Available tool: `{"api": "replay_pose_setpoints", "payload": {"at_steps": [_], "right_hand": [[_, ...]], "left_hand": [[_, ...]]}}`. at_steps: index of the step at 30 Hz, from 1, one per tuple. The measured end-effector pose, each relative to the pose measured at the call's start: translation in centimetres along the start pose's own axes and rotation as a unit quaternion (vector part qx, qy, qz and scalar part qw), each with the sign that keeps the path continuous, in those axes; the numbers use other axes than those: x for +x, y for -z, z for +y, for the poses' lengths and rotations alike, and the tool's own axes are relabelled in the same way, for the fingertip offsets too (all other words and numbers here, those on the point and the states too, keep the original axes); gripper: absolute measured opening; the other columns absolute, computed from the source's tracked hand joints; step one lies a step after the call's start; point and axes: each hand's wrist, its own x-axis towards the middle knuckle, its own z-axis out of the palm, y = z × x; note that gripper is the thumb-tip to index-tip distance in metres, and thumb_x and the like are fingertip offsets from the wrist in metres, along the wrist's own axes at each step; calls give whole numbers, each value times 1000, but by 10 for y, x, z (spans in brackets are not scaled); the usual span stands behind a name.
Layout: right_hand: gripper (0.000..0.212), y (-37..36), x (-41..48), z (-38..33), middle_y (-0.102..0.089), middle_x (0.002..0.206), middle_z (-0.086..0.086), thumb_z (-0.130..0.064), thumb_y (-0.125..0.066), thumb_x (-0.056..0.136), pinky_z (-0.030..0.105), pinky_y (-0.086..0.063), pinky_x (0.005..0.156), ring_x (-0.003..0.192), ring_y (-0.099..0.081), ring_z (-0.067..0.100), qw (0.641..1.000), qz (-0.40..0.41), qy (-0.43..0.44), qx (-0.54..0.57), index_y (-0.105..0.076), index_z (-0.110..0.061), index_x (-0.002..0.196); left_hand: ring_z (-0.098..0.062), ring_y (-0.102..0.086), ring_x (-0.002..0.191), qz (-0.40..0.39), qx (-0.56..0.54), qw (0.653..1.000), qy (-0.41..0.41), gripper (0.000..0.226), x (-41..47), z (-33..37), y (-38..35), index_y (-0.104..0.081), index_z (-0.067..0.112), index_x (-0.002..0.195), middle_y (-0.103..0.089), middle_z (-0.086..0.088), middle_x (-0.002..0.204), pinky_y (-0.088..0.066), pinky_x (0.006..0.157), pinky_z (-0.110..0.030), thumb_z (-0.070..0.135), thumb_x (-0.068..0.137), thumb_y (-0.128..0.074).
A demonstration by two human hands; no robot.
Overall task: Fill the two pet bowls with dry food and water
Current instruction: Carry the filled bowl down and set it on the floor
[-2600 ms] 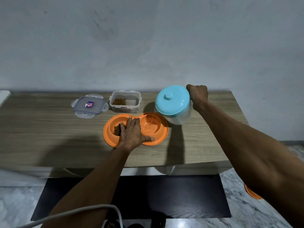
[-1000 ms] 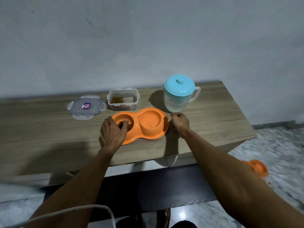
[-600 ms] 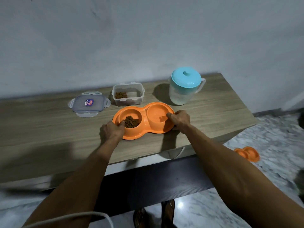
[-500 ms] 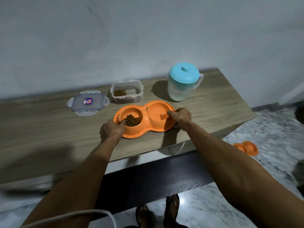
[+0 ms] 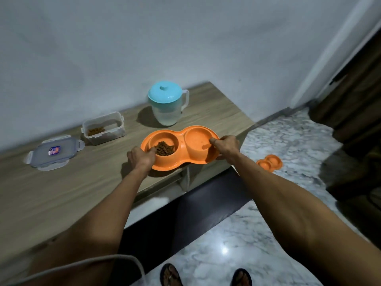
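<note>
Two bare hands grip an orange double pet bowl at the wooden table's front edge, left hand by the kibble-filled well, right hand by the water well, with a blue-lidded pitcher, open food container and its lid behind.
</note>
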Motion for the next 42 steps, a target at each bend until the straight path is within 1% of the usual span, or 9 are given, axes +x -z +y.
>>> {"api": "replay_pose_setpoints", "payload": {"at_steps": [5, 14, 21, 25, 31, 37, 40, 41, 42], "right_hand": [[46, 106, 17, 33, -70, 103, 20, -36, -78, 70, 48, -62, 51, 82, -71, 37, 997, 50, -14, 51, -70, 1, 97], [36, 310, 64, 105, -69, 99, 19, -31, -77, 73, 44, -62, 51, 81, -70, 36, 991, 105, 2, 82, -68, 0, 88], [29, 414, 114, 142, -68, 102, 19, -31, -77, 75, 44, -61, 51, 83, -69, 37, 987, 135, -11, 80, -64, -6, 80], [32, 447, 158, 155, -67, 105, 18, -32, -77, 74, 41, -60, 47, 84, -69, 36, 986, 143, -21, 84, -65, -4, 85], [40, 468, 234, 155, -68, 104, 19, -31, -76, 78, 48, -63, 57, 84, -70, 38, 986, 143, -17, 79, -67, 0, 101], [41, 466, 318, 148, -63, 100, 14, -29, -75, 79, 43, -62, 56, 83, -68, 33, 990, 123, -20, 68, -66, -1, 108], [41, 456, 359, 150, -64, 98, 12, -29, -75, 78, 42, -63, 58, 78, -68, 30, 991, 111, -20, 69, -67, -2, 107], [45, 451, 373, 153, -65, 97, 13, -30, -75, 78, 42, -63, 58, 77, -68, 29, 992, 104, -22, 67, -66, -2, 111], [50, 445, 388, 156, -66, 98, 14, -32, -75, 77, 42, -63, 58, 76, -68, 29, 993, 98, -24, 65, -65, -2, 116]], "left_hand": [[-38, -53, 123, -23, 10, 997, -69, 57, -54, 68, -66, -62, -3, 119, -58, -23, 128, -45, 99, -42, 43, 85, -68], [-37, -57, 117, -66, -8, 991, -118, 53, -175, 180, -214, -63, -3, 115, -59, -22, 126, -47, 96, -42, 41, 85, -68], [-38, -57, 115, -89, -31, 984, -151, 51, -228, 244, -308, -63, -6, 109, -62, -24, 118, -51, 93, -45, 38, 83, -68], [-38, -62, 104, -93, -37, 983, -155, 47, -229, 280, -355, -64, -4, 100, -63, -23, 113, -56, 85, -46, 38, 81, -70], [-37, -64, 96, -93, -30, 985, -143, 48, -201, 319, -421, -65, -3, 98, -64, -22, 111, -53, 75, -44, 42, 81, -69], [-37, -62, 97, -82, -27, 990, -112, 50, -158, 351, -478, -66, -5, 97, -63, -24, 111, -39, 62, -34, 43, 83, -69], [-38, -63, 95, -73, -24, 992, -95, 51, -136, 353, -501, -68, -5, 97, -65, -22, 105, -41, 46, -29, 44, 82, -66], [-38, -64, 95, -70, -30, 993, -89, 53, -129, 351, -509, -68, -4, 96, -66, -21, 103, -45, 46, -28, 46, 80, -65], [-38, -64, 96, -63, -35, 994, -84, 55, -120, 348, -518, -69, -3, 95, -67, -21, 100, -50, 54, -30, 49, 77, -63]]}}
